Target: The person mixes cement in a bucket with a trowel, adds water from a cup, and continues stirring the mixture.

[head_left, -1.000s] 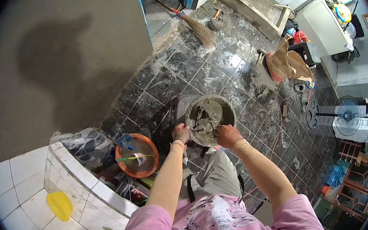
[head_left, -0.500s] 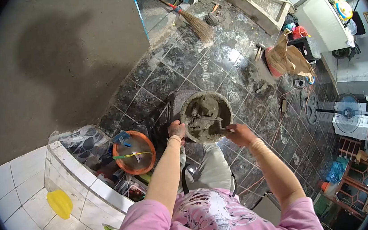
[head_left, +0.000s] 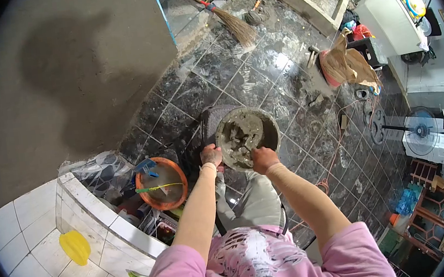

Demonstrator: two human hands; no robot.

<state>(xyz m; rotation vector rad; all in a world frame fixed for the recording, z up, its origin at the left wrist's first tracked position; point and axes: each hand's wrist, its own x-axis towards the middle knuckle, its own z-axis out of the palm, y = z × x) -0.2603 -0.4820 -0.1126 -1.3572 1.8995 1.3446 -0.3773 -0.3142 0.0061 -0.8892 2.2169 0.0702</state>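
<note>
A round bucket (head_left: 273, 122) of wet grey mortar (head_left: 246, 127) stands in front of my legs. My left hand (head_left: 211, 155) is closed on the left side of its rim. Over the near right part of the opening, my right hand (head_left: 265, 159) is wrapped around the handle of a trowel. The trowel's blade is down in the mortar and mostly hidden, with lumpy, churned mortar around it. Behind the bucket's left side sits a dark, mortar-stained block-like object (head_left: 214, 118).
An orange tub (head_left: 184, 188) with a blue tool (head_left: 146, 167) stands left, beside a low tiled wall (head_left: 85, 199). A broom (head_left: 237, 28) lies on the dirty tiled floor (head_left: 248, 81). A torn paper sack (head_left: 346, 63) and a fan (head_left: 421, 129) are at right. Freshly plastered wall (head_left: 65, 84) rises left.
My right hand has moved left and inward over the bucket, pushing the trowel deeper into the mortar, which has shifted shape. My left hand stays on the rim.
</note>
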